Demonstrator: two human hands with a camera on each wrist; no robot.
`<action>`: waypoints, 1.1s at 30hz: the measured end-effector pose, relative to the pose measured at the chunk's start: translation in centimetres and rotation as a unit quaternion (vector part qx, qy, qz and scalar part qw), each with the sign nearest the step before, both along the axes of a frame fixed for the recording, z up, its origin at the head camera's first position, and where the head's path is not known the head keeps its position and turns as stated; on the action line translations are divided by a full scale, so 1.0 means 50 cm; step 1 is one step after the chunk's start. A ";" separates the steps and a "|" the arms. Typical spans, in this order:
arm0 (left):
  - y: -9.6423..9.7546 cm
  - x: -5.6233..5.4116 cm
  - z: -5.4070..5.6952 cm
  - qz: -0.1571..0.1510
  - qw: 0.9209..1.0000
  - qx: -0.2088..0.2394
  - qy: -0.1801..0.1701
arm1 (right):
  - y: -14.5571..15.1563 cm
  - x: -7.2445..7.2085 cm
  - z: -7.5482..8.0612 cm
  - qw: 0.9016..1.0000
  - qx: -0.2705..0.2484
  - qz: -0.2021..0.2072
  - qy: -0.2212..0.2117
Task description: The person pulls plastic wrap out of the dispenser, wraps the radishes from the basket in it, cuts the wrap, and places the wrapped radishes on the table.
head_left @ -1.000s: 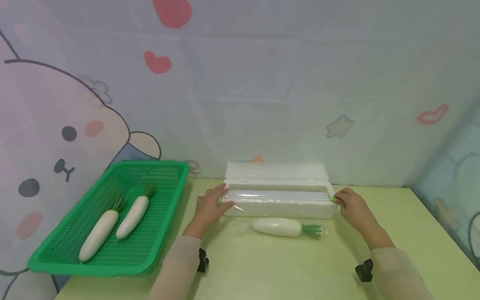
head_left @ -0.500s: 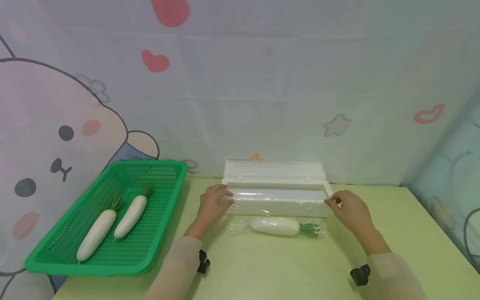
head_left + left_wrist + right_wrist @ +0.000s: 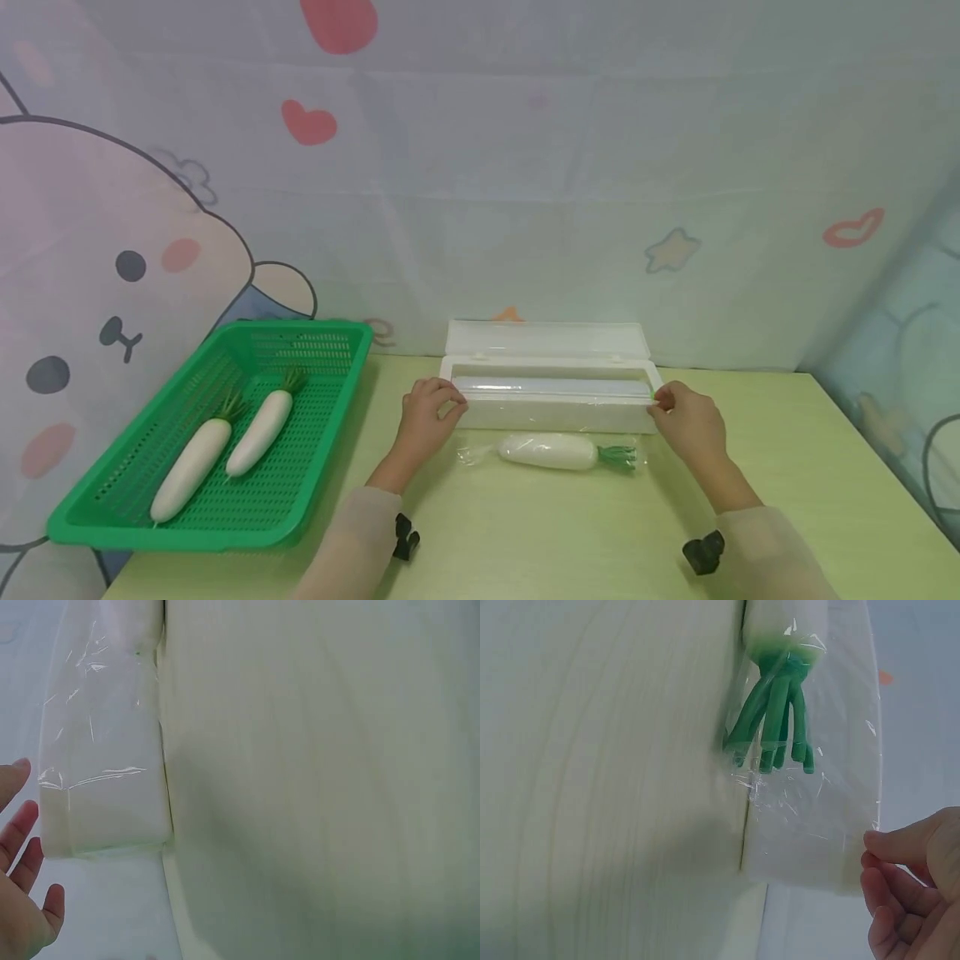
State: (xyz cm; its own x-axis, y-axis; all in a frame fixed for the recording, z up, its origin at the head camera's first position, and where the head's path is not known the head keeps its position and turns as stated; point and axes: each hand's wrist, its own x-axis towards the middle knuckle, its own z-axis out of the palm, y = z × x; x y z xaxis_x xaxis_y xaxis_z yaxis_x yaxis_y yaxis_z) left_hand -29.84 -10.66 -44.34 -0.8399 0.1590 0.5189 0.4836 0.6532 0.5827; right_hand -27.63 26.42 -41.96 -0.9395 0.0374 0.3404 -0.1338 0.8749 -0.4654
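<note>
A white cling film dispenser box (image 3: 551, 418) lies on the table, its lid (image 3: 547, 340) standing up at the back. Inside is a roll of cling film (image 3: 555, 386), with film drawn over the front wall. At the left end, my left hand (image 3: 426, 417) pinches the film's edge; the contact is unclear in the left wrist view. My right hand (image 3: 690, 417) pinches the film between thumb and forefinger at the right end. In front of the box lies a white radish (image 3: 547, 451) in clear wrap, its green stalks (image 3: 780, 712) pointing right.
A green perforated basket (image 3: 187, 540) stands on the left of the pale table (image 3: 555, 533). Two white radishes lie in it, a longer radish (image 3: 191, 471) and a shorter radish (image 3: 259, 433). A printed curtain (image 3: 480, 167) hangs close behind the box.
My right hand has shifted slightly left and down with the film. My left fingers have drawn together at the left end. Box and wrapped radish stay in place.
</note>
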 end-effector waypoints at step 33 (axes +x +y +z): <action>-0.026 0.055 -0.011 -0.052 0.998 0.029 -0.002 | 0.007 0.044 -0.029 0.982 0.098 0.108 0.117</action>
State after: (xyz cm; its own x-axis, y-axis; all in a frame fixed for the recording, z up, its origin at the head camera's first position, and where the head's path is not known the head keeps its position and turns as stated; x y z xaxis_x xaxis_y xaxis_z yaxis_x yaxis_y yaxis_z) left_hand -27.08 -11.93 -44.87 -0.8222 0.2150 0.5271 0.5451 0.5643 0.6200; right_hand -25.41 26.75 -43.43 -0.8128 -0.2430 0.5294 -0.4103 0.8840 -0.2242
